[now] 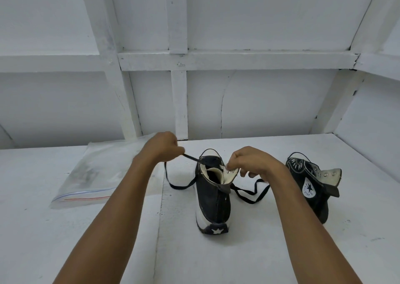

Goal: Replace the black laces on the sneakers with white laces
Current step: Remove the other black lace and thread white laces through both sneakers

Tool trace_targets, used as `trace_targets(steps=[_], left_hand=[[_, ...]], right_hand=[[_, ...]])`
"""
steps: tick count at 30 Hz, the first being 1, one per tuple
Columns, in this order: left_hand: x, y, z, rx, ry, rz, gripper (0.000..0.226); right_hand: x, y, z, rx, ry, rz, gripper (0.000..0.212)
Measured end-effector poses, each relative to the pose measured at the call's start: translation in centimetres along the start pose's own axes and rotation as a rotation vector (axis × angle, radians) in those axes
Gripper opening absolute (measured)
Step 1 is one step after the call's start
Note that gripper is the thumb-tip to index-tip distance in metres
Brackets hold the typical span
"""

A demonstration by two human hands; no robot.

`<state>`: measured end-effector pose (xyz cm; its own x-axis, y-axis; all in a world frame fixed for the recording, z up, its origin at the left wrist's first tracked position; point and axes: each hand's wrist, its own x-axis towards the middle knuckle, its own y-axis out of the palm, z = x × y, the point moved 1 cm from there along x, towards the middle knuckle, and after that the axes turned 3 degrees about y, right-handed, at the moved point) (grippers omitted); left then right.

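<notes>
A black high-top sneaker stands upright in the middle of the white table, heel towards me. My left hand is closed on its black lace, pulled taut up and left from the shoe's eyelets; the slack loops down onto the table on both sides of the shoe. My right hand pinches the shoe's folded-down right eyelet flap. A second black high-top sneaker lies to the right, collar flaps open, its lacing hard to make out. No white laces are plainly visible.
A clear zip bag with a red and blue seal lies flat at the left, its contents indistinct. The white table ends at white panelled walls at the back and right.
</notes>
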<state>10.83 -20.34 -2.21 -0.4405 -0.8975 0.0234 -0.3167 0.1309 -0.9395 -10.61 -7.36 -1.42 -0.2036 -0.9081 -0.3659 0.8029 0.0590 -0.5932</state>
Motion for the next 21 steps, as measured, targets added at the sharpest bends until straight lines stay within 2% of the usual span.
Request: trace_targets(steps=[3,5,8,11,13,15,18,21], left_hand=[[-0.6,0.7,3.0,0.078,-0.166,0.001,0.031],[-1.2,1.3,4.0,0.113,-0.204,0.108,0.028],[-1.7,2.2,3.8,0.087,-0.141,0.266,0.020],[-2.1,1.8,1.7,-0.065,0.012,0.199,0.018],[-2.4,1.1,-0.1,-0.261,0.090,0.146,0.019],[-2.7,0.5,-1.8,-0.423,0.112,0.209,0.025],[-3.1,0.2,-3.4,-0.409,0.114,0.366,0.025],[-3.1,0.2,-3.4,-0.390,0.106,0.421,0.019]], right_hand=[[0.2,0.0,0.3,-0.027,-0.015,-0.012,0.006],[0.5,0.0,0.6,-0.040,-0.031,-0.016,0.006],[0.8,0.1,1.1,-0.088,-0.081,0.011,0.009],[1.1,0.3,2.2,-0.174,-0.149,0.040,0.023],[1.5,0.7,3.0,-0.204,-0.193,0.054,0.023],[2.0,1.3,3.7,-0.237,-0.222,0.060,0.019],[2.6,2.0,4.3,-0.304,-0.227,0.079,0.009],[3.0,2.2,4.3,-0.385,-0.208,0.097,0.003]])
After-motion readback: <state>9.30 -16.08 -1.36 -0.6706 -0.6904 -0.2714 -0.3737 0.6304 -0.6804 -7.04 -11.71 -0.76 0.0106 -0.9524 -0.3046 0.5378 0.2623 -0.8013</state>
